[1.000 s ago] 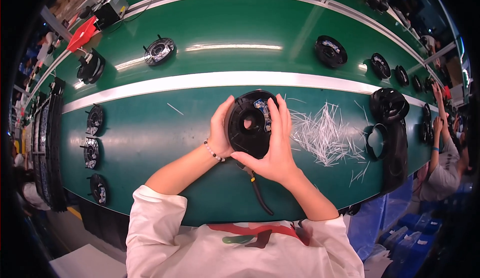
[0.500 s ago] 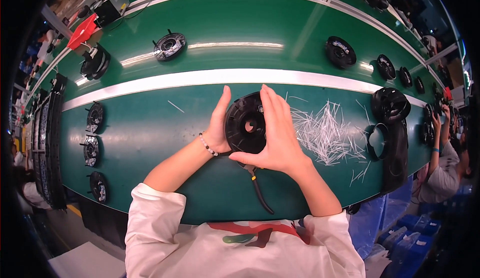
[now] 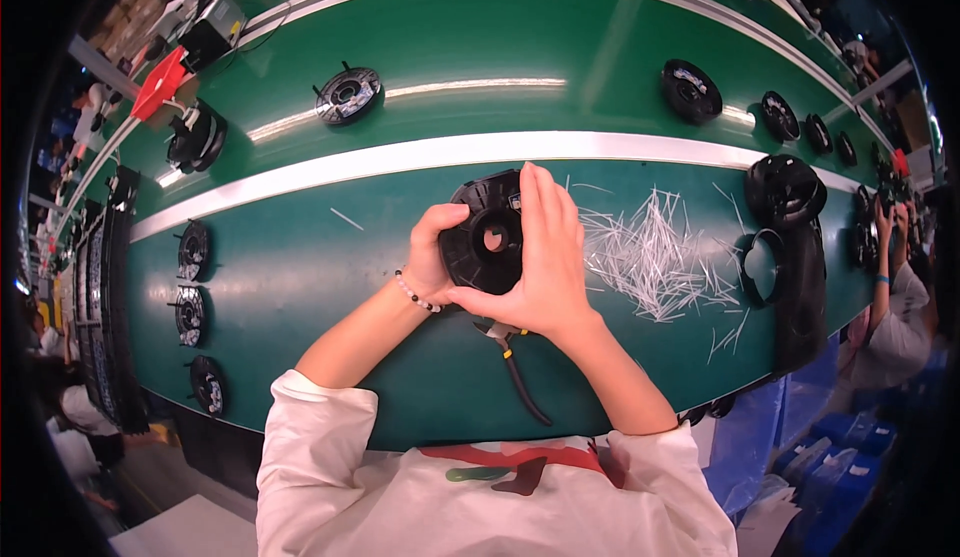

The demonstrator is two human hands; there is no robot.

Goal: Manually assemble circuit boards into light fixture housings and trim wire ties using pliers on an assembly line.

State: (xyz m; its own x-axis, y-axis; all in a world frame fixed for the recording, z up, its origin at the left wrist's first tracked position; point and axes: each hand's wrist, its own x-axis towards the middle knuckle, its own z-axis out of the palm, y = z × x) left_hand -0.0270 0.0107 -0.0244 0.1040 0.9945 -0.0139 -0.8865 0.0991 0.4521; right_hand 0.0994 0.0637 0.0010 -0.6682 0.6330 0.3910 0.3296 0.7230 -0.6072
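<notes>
A round black plastic housing [image 3: 467,247] with a hole through its middle is held above the green bench. My left hand [image 3: 428,257] grips its left side, thumb laid over the front face and the other fingers hidden behind it. Against the right edge my right hand [image 3: 552,267] presses, fingers straight and together, thumb under the lower rim; it covers part of the housing. Just below lie cutting pliers [image 3: 516,372] with black, yellow-banded handles, their head partly behind my right hand.
Right of my hands is a heap of thin white strips [image 3: 655,257]; one loose strip [image 3: 347,219] lies left. Farther right stand a black round housing [image 3: 785,193] and a black ring [image 3: 763,268]. Several round parts [image 3: 190,315] line the left. More [image 3: 348,95] sit on the green belt [image 3: 480,47].
The left thumb has come down from pointing up beside the housing to rest on its face. The housing has shifted slightly left. Parts on the belt appear slightly shifted right.
</notes>
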